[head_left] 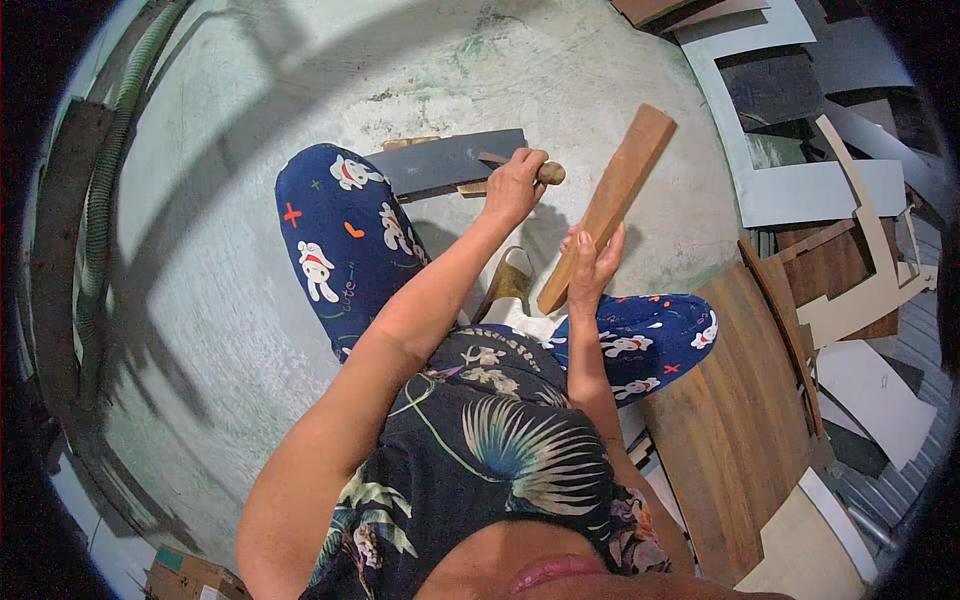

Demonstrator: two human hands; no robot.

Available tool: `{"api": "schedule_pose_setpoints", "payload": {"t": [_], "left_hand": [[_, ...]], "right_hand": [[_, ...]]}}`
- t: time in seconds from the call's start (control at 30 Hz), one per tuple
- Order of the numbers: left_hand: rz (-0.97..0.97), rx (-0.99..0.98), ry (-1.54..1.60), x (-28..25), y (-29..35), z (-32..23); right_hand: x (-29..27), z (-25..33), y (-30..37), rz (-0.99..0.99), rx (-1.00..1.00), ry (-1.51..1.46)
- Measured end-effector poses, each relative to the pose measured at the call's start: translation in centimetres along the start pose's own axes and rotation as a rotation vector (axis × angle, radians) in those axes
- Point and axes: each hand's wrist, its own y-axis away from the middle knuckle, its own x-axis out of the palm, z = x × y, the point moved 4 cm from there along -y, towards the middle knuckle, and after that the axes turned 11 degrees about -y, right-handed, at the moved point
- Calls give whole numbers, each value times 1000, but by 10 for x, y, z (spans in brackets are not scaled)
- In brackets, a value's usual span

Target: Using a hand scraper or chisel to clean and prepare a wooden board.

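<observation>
My left hand [515,187] is closed around a tool with a rounded wooden handle [551,173]. The handle's end sticks out on the right of my fist, and a thin brown piece shows on the left; I cannot make out the tool's kind. It is over the right end of a dark grey board [450,162], which lies across wood pieces on the floor. Between thumb and fingers, my right hand [597,262] grips a long brown wooden block [612,200] near its lower end. The block is tilted, its upper end pointing away to the right.
A sandal [511,282] shows between my bent legs. Sheet offcuts and a white cut-out panel [820,195] are piled at the right, beside a large brown wooden board [725,400]. A ribbed green hose [105,200] runs along the left edge. A cardboard box [190,577] stands at lower left.
</observation>
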Motion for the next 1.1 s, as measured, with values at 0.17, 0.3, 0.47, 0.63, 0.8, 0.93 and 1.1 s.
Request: {"api": "schedule_pose_setpoints", "payload": {"t": [0.17, 0.3, 0.47, 0.63, 0.8, 0.93, 1.1], "left_hand": [[23, -7, 18, 2, -3, -1], [8, 15, 35, 1, 2, 1], [-17, 19, 25, 0, 0, 0], [-3, -37, 29, -5, -5, -1], [-221, -59, 156, -29, -28, 31], [-405, -206, 116, -49, -42, 73], [-362, -418, 318, -46, -40, 107]], "right_hand": [[1, 2, 9, 8, -108, 80], [6, -9, 6, 83, -55, 351], [-3, -1, -2, -18, 3, 132], [-5, -7, -7, 2, 4, 62], [-12, -31, -12, 34, 47, 101], [-9, -36, -17, 47, 112, 56], [-6, -35, -20, 43, 185, 35]]}}
